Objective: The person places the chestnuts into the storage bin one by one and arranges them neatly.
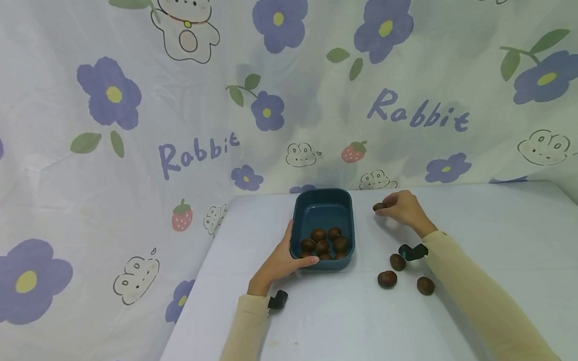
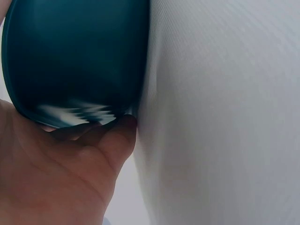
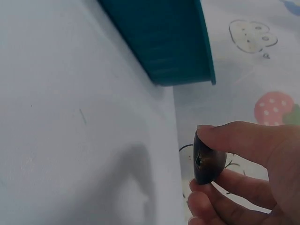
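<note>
A dark teal plastic box (image 1: 326, 265) stands on the white table with several brown chestnuts (image 1: 322, 247) gathered at its near end. My left hand (image 1: 281, 259) grips the box at its near left corner, thumb over the front rim and fingers along the left side. In the left wrist view, the fingers (image 2: 119, 138) lie against the box wall (image 2: 79, 51). To the right of the box, my right hand (image 1: 404, 210) pinches one chestnut (image 3: 209, 161) between thumb and fingers, above the table and apart from the box.
Three loose chestnuts lie on the table near the right forearm: one at the back (image 1: 398, 262), one to the left (image 1: 387, 279), one to the right (image 1: 425, 285). A patterned curtain (image 1: 314, 92) hangs behind the table (image 1: 355, 329). Both wrists carry small black devices.
</note>
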Demonstrator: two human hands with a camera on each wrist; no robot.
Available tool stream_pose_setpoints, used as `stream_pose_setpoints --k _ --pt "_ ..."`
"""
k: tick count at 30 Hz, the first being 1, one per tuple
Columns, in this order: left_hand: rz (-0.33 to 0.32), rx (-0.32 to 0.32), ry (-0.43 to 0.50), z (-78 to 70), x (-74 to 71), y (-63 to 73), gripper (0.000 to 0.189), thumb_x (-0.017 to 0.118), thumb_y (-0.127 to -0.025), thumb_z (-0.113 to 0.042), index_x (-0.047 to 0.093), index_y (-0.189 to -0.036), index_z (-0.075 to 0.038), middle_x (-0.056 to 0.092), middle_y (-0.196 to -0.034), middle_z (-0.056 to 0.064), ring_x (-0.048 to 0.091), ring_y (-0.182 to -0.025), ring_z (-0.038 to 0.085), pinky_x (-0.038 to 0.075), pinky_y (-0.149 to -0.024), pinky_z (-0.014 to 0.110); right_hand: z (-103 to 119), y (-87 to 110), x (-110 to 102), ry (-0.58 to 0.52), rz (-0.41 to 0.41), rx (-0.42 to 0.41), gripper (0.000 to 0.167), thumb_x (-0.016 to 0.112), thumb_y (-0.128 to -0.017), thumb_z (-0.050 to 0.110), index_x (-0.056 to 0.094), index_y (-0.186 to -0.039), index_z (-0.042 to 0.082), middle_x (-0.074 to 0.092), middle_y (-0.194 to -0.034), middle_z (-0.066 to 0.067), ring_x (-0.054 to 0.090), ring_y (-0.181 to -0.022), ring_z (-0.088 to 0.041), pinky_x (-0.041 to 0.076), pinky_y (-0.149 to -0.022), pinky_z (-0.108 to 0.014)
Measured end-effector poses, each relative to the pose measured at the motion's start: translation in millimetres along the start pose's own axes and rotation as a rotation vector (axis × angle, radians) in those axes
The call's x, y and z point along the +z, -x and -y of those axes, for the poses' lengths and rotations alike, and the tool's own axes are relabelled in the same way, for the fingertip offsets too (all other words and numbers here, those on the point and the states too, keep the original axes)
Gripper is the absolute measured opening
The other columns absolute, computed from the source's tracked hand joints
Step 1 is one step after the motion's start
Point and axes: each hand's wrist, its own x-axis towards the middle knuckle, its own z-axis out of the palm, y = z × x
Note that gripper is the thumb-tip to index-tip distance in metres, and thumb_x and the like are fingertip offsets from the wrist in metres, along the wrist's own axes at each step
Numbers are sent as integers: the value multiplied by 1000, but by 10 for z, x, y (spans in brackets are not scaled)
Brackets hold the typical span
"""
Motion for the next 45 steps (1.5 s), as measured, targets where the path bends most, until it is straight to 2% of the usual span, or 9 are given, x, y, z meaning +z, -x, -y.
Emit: stream_pose_setpoints --k 8,13,16,21,30,36,41,45 --pt "-2 37 10 15 -4 -1 133 84 -77 -62 -10 -167 -30 4 -177 2 17 -162 34 24 -125 66 111 88 -15 -28 10 -54 57 80 -90 33 66 -130 -5 68 -128 -28 64 -118 -43 54 -101 -57" --pt "-8 22 4 18 -5 13 134 83 -77 -64 -9 -167 -27 3 -177 0 16 -162 34 24 -125 66 177 129 -1 -50 21 -85 56 80 -90 33 67 -132 -3 69 -129 -25 63 -119 -41 54 -101 -56" --pt "-8 3 -2 12 -4 20 134 83 -76 -65 -10 -167 -30 2 -176 -2 15 -162 33 23 -126 65 207 143 8 -52 22 -107 55 80 -90 33 68 -131 -2 70 -128 -23 62 -119 -40 53 -99 -54" --pt "-6 5 -3 14 -5 18 134 83 -76 -66 -10 -166 -32 1 -176 -3 15 -162 32 22 -126 65 264 170 24 -76 31 -120 54 80 -90 36 70 -130 1 71 -128 -21 61 -116 -36 53 -94 -48" --pt "-3 32 -2 18 -20 -4 132 83 -78 -62 -10 -166 -33 5 -177 -1 17 -162 31 24 -126 64 362 202 65 -84 20 -204 48 80 -90 33 73 -127 3 75 -122 -18 61 -100 -28 48 -77 -30" --pt "-5 35 -6 16 -7 -11 131 83 -79 -61 -10 -166 -33 5 -177 0 16 -162 32 23 -126 65 437 245 88 -99 27 -235 47 82 -89 32 74 -125 3 77 -117 -17 61 -90 -24 48 -71 -29" --pt "-11 19 -6 15 3 -5 132 83 -77 -64 -10 -166 -34 5 -177 1 17 -162 33 23 -125 67 492 250 144 -99 18 -253 48 85 -86 31 75 -123 2 77 -115 -17 61 -90 -25 48 -70 -29" --pt "-10 17 -10 21 2 -7 134 83 -76 -66 -10 -166 -32 5 -177 1 17 -162 33 23 -125 66 513 236 203 -106 7 -279 42 86 -84 29 78 -116 3 78 -111 -16 60 -88 -24 48 -70 -30"
